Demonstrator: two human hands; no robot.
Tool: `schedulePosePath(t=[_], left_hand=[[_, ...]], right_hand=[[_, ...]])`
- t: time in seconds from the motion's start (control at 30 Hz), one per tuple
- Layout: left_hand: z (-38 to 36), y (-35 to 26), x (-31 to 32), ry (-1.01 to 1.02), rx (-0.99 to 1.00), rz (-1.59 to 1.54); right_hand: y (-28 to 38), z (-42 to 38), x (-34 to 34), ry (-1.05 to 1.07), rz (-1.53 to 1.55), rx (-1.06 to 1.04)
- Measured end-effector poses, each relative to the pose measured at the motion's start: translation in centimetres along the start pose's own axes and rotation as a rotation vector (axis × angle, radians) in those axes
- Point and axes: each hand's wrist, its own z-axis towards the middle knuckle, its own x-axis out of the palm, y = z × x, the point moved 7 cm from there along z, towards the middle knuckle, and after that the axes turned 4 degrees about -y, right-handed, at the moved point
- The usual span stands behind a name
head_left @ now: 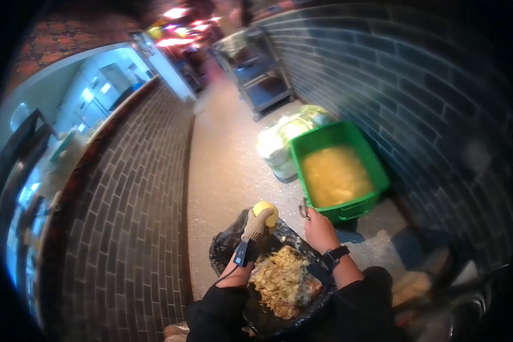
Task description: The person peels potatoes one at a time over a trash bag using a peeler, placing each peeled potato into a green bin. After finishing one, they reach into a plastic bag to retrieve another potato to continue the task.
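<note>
My left hand, in a light knitted glove, is closed around a pale yellow peeled potato. In my bare right hand is a small metal peeler, its head pointing up and apart from the potato. Below both hands stands a bin lined with a black bag, holding a heap of peelings. Just beyond my right hand, a green crate holds cloudy yellowish liquid with pale pieces in it.
Filled white plastic sacks stand behind the crate. A wheeled shelf cart is farther back, along the dark brick wall. To the left runs a low brick wall topped by a counter. Speckled floor lies between.
</note>
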Motion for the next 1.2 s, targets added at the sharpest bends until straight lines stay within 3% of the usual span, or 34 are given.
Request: schedulePosePath(t=[0.13,0.17,0.2,0.33,0.4,0.5,0.57,0.67,0.7,0.93,1.03,1.1,1.13,1.2], left_hand=[[1.9,3.0,7.7,0.227,0.018,0.165],[1.7,2.7,8.7,-0.026,-0.009,0.553],[2.2,3.7,10.0,-0.067,0.014,0.632],[5.7,6.5,15.6,0.042,0.207,0.423],[7.6,7.9,17.8,0.074,0.278,0.365],[13.1,12.5,19.2,0.113,0.407,0.319],[13.1,12.9,19.5,0.131,0.283,0.812],[14.8,14.1,20.3,0.106,0.172,1.047],[14.2,13.5,20.6,0.119,0.150,1.080],[13.9,13.8,21.0,0.128,0.042,1.137],[13.1,15.0,20.8,0.202,0.083,1.317],[10.7,13.6,21.0,0.176,0.224,1.276],[10.8,14.8,20.5,0.177,0.221,1.284],[11.0,16.6,20.0,0.249,0.421,1.103]], right_hand=[[-0.7,0.3,0.1,-0.092,0.177,-0.008],[-0.2,0.3,-0.2,-0.057,0.174,0.028],[-0.1,0.4,0.2,-0.043,0.148,0.055],[0.4,0.2,1.6,0.072,0.144,0.112],[0.8,0.1,2.0,0.052,0.164,-0.019],[0.8,0.7,1.8,0.056,0.109,0.025],[0.9,0.6,1.7,0.039,0.094,-0.025],[0.8,0.8,1.4,-0.003,0.168,-0.043],[1.5,1.0,0.8,0.106,0.150,0.071],[1.6,0.3,1.5,0.120,0.144,-0.012],[1.5,0.4,1.2,0.100,0.128,-0.010],[1.2,0.6,0.9,0.107,0.119,0.033],[0.8,0.8,1.0,0.092,0.138,0.012],[0.2,1.3,1.0,0.072,0.147,-0.007]])
